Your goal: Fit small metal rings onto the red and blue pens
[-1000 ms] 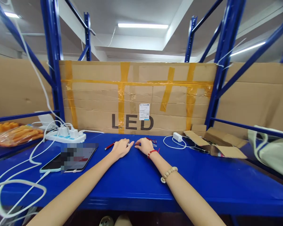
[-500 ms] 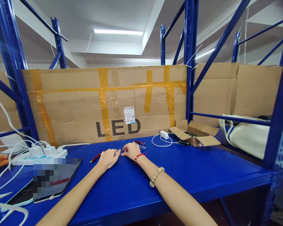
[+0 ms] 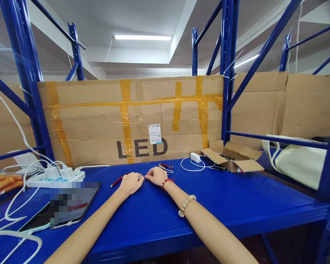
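Observation:
My left hand [image 3: 132, 183] rests low over the blue shelf top [image 3: 143, 220], fingers curled in and a ring on one finger. A red pen [image 3: 117, 182] lies beside it on the left, partly covered by the hand. Just to the right, my right hand [image 3: 156, 176] has its fingertips drawn together, pointing at the left hand's fingertips. Whatever either hand may hold is too small or hidden to name. Behind the right hand lie small red objects and metal pieces [image 3: 167, 168], partly hidden by it. The right wrist wears a red cord and a beaded bracelet [image 3: 186, 205].
At left are a tablet [image 3: 82, 205], a white power strip [image 3: 78, 178] and looping white cables. A white charger [image 3: 195, 157] with its cable and an open cardboard box [image 3: 243, 165] stand at right. Taped cardboard [image 3: 99, 121] and blue posts [image 3: 228, 73] border the back.
The whole scene has shifted slightly right in my view. My right fingertips have come closer together. Both hands stay at about the same place on the shelf.

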The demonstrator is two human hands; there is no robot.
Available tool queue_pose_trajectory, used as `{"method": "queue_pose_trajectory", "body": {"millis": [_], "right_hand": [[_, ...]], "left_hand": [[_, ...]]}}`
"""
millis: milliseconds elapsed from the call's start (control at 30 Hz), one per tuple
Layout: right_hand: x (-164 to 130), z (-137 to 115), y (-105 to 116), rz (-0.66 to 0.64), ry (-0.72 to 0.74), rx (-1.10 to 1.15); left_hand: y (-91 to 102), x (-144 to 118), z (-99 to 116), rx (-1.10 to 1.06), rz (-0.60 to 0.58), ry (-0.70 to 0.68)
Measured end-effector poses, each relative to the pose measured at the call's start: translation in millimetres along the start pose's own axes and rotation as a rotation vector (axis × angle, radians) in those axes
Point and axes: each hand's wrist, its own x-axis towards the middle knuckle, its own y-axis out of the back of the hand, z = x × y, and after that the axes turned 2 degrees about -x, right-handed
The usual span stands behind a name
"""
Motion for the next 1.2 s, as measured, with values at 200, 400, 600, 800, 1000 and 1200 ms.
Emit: {"method": "queue_pose_trajectory", "body": {"millis": [200,400,600,800,1000,1200], "right_hand": [[3.4,-5.2,-1.4,-0.029,0.084,0.307],[3.9,-1.2,-3.1,-0.169,0.1,0.593],[1.8,-2.8,0.0,-0.233,0.101,0.639],[0.9,-2.6,-3.1,-0.175,0.138,0.489],[-2.6,-4.1,7.5,0.08,0.143,-0.186],[-6.5,-16.0,21.8,0.075,-0.039,-0.591]], "left_hand": [[0.6,0.4,-2.5,-0.014,-0.008,0.037],[-0.6,1.2,-5.0,-0.025,-0.017,0.049],[-1.1,0.0,-6.8,-0.027,-0.018,0.004],[-1.3,-0.3,-8.3,-0.027,-0.016,-0.024],[-1.8,0.2,-7.0,-0.007,-0.005,-0.001],[-1.9,0.8,-5.6,0.024,0.003,-0.001]]}}
